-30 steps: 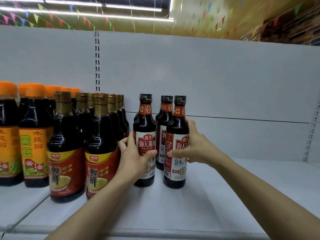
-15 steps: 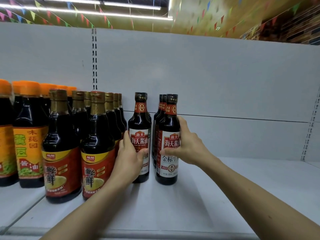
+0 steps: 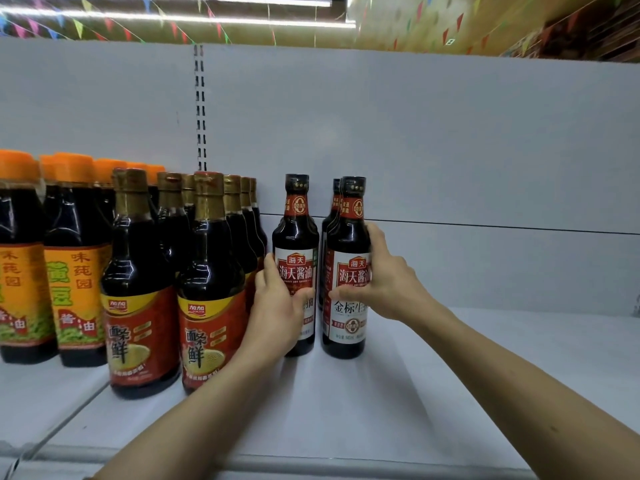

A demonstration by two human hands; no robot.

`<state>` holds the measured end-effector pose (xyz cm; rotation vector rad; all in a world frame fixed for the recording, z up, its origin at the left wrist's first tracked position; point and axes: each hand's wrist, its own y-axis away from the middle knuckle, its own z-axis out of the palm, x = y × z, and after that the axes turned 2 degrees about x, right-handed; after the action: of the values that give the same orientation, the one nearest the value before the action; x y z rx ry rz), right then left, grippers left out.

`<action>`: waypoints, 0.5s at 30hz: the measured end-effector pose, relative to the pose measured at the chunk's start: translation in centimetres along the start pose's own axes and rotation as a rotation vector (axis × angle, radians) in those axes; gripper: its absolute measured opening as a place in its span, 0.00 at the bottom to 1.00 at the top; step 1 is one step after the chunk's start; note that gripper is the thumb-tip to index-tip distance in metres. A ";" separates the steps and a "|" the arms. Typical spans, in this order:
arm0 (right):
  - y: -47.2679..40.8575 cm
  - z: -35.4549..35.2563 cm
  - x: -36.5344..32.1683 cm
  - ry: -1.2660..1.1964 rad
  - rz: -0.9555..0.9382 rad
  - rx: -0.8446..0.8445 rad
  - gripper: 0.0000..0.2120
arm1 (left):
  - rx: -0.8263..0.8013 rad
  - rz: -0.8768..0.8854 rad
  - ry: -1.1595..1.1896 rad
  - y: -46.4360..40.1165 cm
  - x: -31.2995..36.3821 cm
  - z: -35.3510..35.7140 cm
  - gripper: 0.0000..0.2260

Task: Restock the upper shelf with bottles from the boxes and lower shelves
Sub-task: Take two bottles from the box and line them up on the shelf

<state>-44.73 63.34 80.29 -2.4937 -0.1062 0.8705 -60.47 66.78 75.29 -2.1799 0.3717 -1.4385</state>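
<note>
Two dark soy sauce bottles with red-and-white labels stand upright at the middle of the white upper shelf [image 3: 398,403]. My left hand [image 3: 280,313] grips the left bottle [image 3: 295,233] around its label. The right bottle [image 3: 348,237] is held at its label by my right hand [image 3: 384,285], thumb across the front. Behind the right bottle stand more bottles of the same kind [image 3: 333,216], mostly hidden.
Left of my hands stand rows of gold-capped dark bottles with red labels [image 3: 207,306] and orange-capped bottles with orange labels [image 3: 74,271]. The white shelf back panel [image 3: 450,150] rises behind. Bare shelf surface stretches to the right.
Both bottles have slid back on the shelf, toward the bottles behind them, with my hands still on them. The left bottle now stands close beside the gold-capped row.
</note>
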 end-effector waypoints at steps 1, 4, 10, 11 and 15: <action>0.0 0.0 0.0 -0.003 -0.003 -0.001 0.50 | 0.000 0.003 -0.001 0.0 -0.1 0.0 0.32; 0.1 0.0 0.1 -0.003 0.001 0.001 0.49 | 0.004 0.009 0.002 -0.1 -0.3 0.0 0.32; 0.0 0.2 0.2 -0.007 0.009 0.010 0.50 | 0.005 -0.013 0.038 0.4 -0.5 0.1 0.30; 0.1 0.3 0.2 -0.007 0.008 0.014 0.50 | 0.007 -0.020 0.039 0.6 -0.4 0.1 0.30; 0.9 0.8 0.2 -0.014 0.002 0.076 0.50 | 0.023 -0.050 0.006 0.8 0.2 0.1 0.28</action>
<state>-45.16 62.99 79.19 -2.4182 -0.0734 0.8771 -60.20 65.99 74.96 -2.1818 0.3033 -1.4688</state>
